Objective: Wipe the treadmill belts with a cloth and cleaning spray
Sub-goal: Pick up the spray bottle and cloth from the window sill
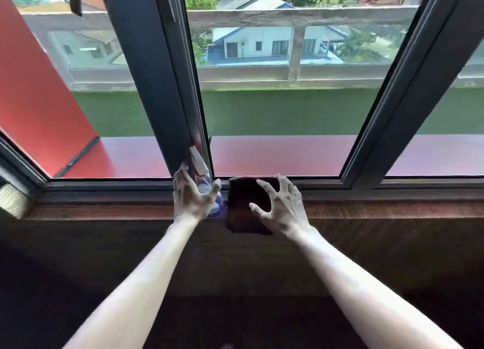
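Both forearms are stretched forward to the wooden window sill (104, 212). The left hand (192, 195) is curled around the spray bottle (207, 186), fingers and thumb spread on either side of it; whether a firm hold is made cannot be told. The right hand (281, 204) is held open, fingers splayed like a claw, over the cloth (243, 204), with contact not clear. 1 spray bottle is seen, clear-bodied with a white and red head, standing at the sill's back edge against the dark window frame (162, 86). 1 cloth is seen, dark and folded square, lying just beside the bottle and overhanging the sill's front edge.
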Demonstrator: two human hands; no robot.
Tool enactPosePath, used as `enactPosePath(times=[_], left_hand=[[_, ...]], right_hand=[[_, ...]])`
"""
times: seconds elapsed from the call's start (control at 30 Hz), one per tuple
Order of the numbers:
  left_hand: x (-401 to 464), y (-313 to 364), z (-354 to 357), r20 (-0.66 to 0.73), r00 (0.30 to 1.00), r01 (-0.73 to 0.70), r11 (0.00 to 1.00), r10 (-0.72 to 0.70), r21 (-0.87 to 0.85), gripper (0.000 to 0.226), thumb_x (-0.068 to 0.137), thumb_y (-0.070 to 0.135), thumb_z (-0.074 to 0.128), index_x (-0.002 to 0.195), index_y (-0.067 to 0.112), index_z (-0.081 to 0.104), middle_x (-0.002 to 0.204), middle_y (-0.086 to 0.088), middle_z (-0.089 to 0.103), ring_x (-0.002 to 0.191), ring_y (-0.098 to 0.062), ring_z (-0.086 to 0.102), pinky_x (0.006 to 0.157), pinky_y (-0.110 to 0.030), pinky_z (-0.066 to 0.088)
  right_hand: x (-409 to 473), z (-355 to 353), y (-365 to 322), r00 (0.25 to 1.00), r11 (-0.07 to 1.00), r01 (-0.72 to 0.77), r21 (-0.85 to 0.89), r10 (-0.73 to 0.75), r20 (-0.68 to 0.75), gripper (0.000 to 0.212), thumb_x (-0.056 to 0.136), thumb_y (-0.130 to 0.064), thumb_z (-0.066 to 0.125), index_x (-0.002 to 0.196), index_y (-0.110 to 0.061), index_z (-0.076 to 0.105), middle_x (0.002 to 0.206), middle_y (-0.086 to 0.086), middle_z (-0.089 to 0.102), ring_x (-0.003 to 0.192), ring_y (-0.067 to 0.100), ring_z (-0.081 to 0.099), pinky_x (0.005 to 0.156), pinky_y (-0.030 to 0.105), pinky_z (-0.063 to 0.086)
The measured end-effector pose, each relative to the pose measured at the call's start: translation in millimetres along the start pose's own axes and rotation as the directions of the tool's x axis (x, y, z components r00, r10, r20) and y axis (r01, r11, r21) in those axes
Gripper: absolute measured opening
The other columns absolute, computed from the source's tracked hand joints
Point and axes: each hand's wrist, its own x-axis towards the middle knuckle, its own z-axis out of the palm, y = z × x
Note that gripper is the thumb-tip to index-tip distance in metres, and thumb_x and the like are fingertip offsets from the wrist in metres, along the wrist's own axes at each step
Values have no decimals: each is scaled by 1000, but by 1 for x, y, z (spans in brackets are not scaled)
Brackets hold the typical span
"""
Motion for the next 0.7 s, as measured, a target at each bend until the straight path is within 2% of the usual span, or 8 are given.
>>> enactPosePath(times=[0.1, 0.17, 0.27, 0.33, 0.4, 0.47, 0.53, 0.7], left_hand=[[19, -8, 11, -37, 999, -29, 991, 24, -128, 90, 73, 64, 69, 141, 14, 37, 134, -9, 47, 125, -26, 49, 110, -50, 44], [26, -10, 17, -66, 996, -70, 984, 60, -167, 83, 75, 56, 74, 137, 14, 37, 127, -4, 43, 116, -17, 48, 105, -42, 47], [36, -15, 24, -118, 990, -99, 980, 79, -172, 82, 76, 48, 76, 136, 7, 39, 132, -14, 42, 119, -19, 44, 105, -33, 44], [42, -16, 27, -141, 988, -99, 968, 68, -231, 78, 78, 40, 77, 135, 3, 40, 133, -18, 42, 117, -5, 43, 100, -7, 38], [46, -18, 30, -171, 981, -136, 956, 93, -262, 65, 80, 23, 78, 127, -7, 45, 124, -22, 45, 105, 18, 39, 87, 6, 31], [48, -22, 33, -184, 976, -162, 948, 113, -276, 53, 84, 12, 73, 122, -13, 48, 118, -30, 47, 99, 17, 39, 86, 8, 28], [51, -25, 34, -183, 976, -167, 941, 116, -294, 49, 88, 16, 68, 121, -14, 49, 116, -33, 47, 98, 9, 36, 89, 8, 29], [56, -36, 37, -145, 981, -173, 931, 132, -321, 46, 86, 30, 58, 114, -5, 52, 108, -19, 50, 96, 6, 46, 84, 1, 33]], right_hand=[[11, 34, -14, 991, 992, -129, 2, 129, 23, 76, 93, -65, 56, 159, -39, 31, 166, 20, 15, 156, 34, 11, 124, 54, 22], [17, 56, -25, 971, 969, -240, 54, 239, 24, 81, 92, -62, 59, 160, -36, 24, 165, 21, 9, 155, 39, 9, 123, 56, 25], [36, 81, -38, 914, 904, -405, 138, 406, 23, 96, 90, -60, 65, 162, -30, 10, 164, 24, -1, 154, 46, 4, 123, 59, 22], [47, 94, -47, 876, 862, -477, 173, 482, 14, 106, 87, -64, 67, 162, -28, 0, 164, 25, -4, 154, 48, 1, 123, 62, 20], [57, 105, -55, 847, 833, -526, 170, 532, 11, 115, 85, -67, 67, 161, -26, -9, 163, 27, -3, 153, 50, 3, 122, 65, 19], [66, 116, -59, 825, 817, -560, 137, 565, -3, 121, 84, -71, 65, 160, -23, -15, 161, 28, -1, 152, 52, 6, 123, 65, 17], [72, 126, -60, 804, 803, -587, 105, 593, -42, 126, 80, -76, 64, 160, -22, -17, 161, 29, 1, 151, 54, 6, 122, 66, 14], [79, 146, -58, 746, 756, -642, 130, 655, -119, 134, 66, -81, 69, 160, -26, -9, 162, 29, 5, 152, 53, 0, 121, 70, 6]])
